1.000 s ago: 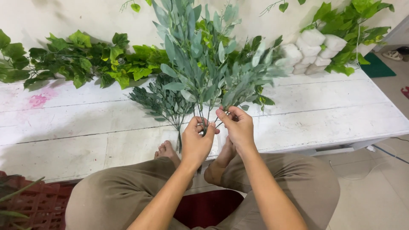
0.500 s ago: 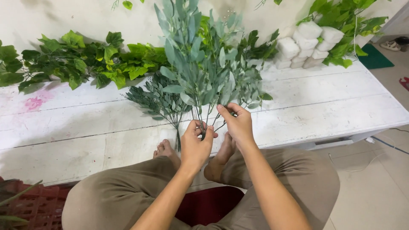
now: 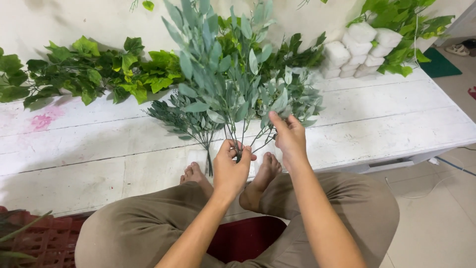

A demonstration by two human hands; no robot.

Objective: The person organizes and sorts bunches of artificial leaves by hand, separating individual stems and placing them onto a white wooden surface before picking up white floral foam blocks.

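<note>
Bottom of frame: my knees in tan trousers [image 3: 148,233], bare feet [image 3: 258,181] tucked at the edge of the white board [image 3: 99,164], red crate [image 3: 39,243] lower left.

Centre: my left hand [image 3: 232,166] is closed in a fist round the stem ends of the grey-green leaf sprigs [image 3: 223,74], bunch upright, tops reaching the upper centre of the frame. My right hand [image 3: 290,136] sits just right of it, fingers part curled, thumb and forefinger pinching a side sprig near where its thin stalks meet; wrist bent, forearm running down to lower right.

Progress, as I judge it: several sprigs already gathered into one bunch in the left fist, the right one looks to be getting lined up with them. One darker fern-like sprig [image 3: 183,119] lies flat on the board left of the bunch, not picked up. No tie or wrap visible on the stems.

Further back: bright green ivy-type leaves [image 3: 94,69] across the upper left, white foam blocks [image 3: 357,47] with more green leaves upper right, green mat [image 3: 439,62] far right.
</note>
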